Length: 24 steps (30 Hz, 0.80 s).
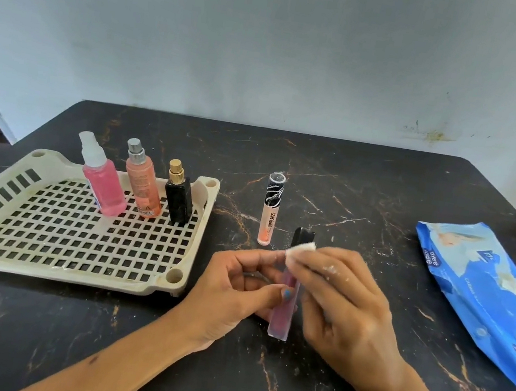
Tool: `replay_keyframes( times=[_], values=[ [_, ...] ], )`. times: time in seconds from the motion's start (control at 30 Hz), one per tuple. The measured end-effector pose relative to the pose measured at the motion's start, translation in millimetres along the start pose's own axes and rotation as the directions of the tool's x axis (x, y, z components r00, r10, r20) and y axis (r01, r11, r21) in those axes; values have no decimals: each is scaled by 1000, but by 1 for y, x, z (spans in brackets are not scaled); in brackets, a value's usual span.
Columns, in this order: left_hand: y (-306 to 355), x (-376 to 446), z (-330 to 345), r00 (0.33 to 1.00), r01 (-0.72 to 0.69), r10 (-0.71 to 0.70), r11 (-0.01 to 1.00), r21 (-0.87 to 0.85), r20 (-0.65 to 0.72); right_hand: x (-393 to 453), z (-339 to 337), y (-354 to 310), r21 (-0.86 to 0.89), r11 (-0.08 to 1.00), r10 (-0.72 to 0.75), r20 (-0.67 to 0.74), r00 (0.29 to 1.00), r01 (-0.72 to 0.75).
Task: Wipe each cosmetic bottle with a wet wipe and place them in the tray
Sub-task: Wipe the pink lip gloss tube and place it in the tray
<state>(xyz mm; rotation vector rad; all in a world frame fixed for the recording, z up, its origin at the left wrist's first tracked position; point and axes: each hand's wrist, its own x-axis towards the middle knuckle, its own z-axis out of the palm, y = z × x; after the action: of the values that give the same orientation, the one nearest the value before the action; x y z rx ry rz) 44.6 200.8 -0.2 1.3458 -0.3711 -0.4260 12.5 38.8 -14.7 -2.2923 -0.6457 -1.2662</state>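
My left hand (pixel 237 288) holds a slim pink tube with a black cap (pixel 282 314), tilted above the dark table. My right hand (pixel 346 302) pinches a small white wet wipe (pixel 300 252) against the tube's upper part. A cream slatted tray (pixel 81 235) lies at the left. At its far side stand a pink spray bottle (pixel 102 179), a peach bottle with a silver cap (pixel 143 184) and a small black bottle with a gold cap (pixel 178 196). A lip gloss tube (pixel 270 211) stands upright on the table, right of the tray.
A blue wet wipe pack (pixel 487 299) lies at the table's right edge, partly torn open. The black marble-patterned table (pixel 353 183) backs onto a pale wall. White crumbs of wipe speckle the table surface near my hands.
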Motion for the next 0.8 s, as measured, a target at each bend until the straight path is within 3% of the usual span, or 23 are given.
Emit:
replay_keyframes(
  times=[0.07,0.23,0.43,0.6,0.8],
  values=[
    [-1,0,0,1000,-4,4,1000,23,-22,-1,-2,0,13,1000,-12,-4,1000,12],
    [-4,0,2,1000,0,1,997,83,-20,2,2,9,-96,989,111,-35,993,-113],
    [-2,-2,3,998,-53,56,993,106,-28,-2,0,-1,21,999,-44,11,999,44],
    [-6,0,5,996,-56,66,987,154,-59,3,2,10,-131,988,82,-39,996,-87],
    [-4,-3,4,987,-141,152,973,183,-51,-1,-2,0,-53,994,-88,50,995,91]
  ],
)
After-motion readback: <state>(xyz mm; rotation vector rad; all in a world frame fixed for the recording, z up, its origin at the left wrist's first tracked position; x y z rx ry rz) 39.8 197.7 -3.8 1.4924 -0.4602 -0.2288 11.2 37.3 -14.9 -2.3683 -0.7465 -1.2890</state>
